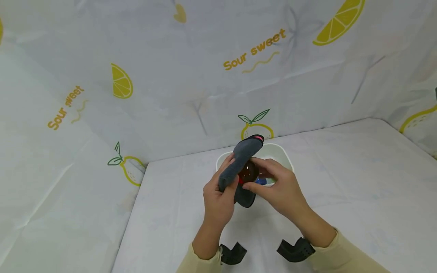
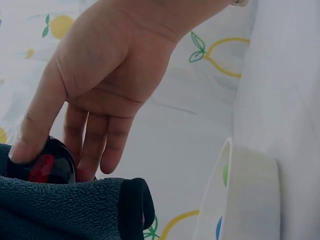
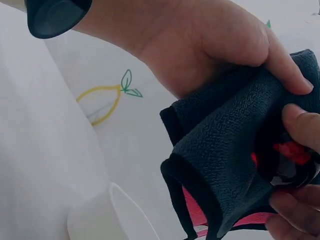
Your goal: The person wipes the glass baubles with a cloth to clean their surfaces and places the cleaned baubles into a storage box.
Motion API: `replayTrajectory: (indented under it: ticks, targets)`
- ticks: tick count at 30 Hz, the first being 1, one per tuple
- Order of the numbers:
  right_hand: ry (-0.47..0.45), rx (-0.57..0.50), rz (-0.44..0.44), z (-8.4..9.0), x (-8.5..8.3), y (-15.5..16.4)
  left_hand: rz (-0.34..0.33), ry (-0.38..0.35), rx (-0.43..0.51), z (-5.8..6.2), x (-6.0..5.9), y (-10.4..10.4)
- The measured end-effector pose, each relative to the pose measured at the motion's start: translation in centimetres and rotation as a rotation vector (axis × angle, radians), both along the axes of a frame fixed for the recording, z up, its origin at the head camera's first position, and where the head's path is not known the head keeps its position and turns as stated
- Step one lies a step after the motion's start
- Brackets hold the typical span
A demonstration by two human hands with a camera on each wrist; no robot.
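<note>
My left hand holds a folded dark grey-blue fleece cloth with black edging and a pink underside. In the right wrist view, the cloth is bent around one side of a dark, glossy, rounded object with red patches. My right hand grips this object from the other side between thumb and fingers. The left wrist view shows the right hand with its thumb on the object, whose lower part is hidden by the cloth.
Behind the hands stands a white bowl with a blue item and something green inside. A white sheet covers the table, and a white lemon-print cloth hangs behind it. Black curved mounts sit at both wrists.
</note>
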State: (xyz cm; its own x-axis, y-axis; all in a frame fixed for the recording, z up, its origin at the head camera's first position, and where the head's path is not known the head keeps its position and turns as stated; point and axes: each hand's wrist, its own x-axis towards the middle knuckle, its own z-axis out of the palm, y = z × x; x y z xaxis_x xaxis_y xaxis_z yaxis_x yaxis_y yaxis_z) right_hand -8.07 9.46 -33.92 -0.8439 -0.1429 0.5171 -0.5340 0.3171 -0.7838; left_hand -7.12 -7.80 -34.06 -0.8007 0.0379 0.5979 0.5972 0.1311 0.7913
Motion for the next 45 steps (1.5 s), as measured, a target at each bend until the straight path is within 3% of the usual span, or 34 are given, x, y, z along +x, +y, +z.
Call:
replayTrajectory:
  ticks: [3, 10, 15, 23, 28, 34, 40, 45]
  targets:
    - [0.075, -0.026, -0.015, -0.13, 0.06, -0.27, 0.008, -0.036, 0.02, 0.08, 0.08, 0.03]
    - [0.131, -0.189, 0.017, -0.42, 0.14, -0.59, -0.007, -0.131, 0.108, 0.19, 0.34, 0.17]
    - [0.134, -0.217, 0.023, -0.47, 0.14, -0.56, -0.026, -0.105, 0.095, 0.08, 0.29, 0.13]
    - [0.185, -0.042, -0.03, -0.37, 0.03, -0.2, -0.08, -0.026, 0.035, -0.25, 0.16, 0.42]
    - [0.291, 0.098, -0.059, -0.18, -0.09, 0.06, -0.072, -0.059, 0.023, -0.35, 0.14, 0.44]
    - [0.405, 0.121, -0.017, -0.33, -0.46, -0.01, -0.065, -0.065, 0.015, -0.31, -0.03, 0.3]
    - [0.51, 0.15, -0.064, -0.37, -0.52, -0.15, -0.076, -0.113, 0.036, -0.42, 0.09, 0.53]
    - [0.553, 0.113, -0.092, -0.41, -0.53, -0.27, -0.086, -0.153, 0.062, -0.44, 0.17, 0.65]
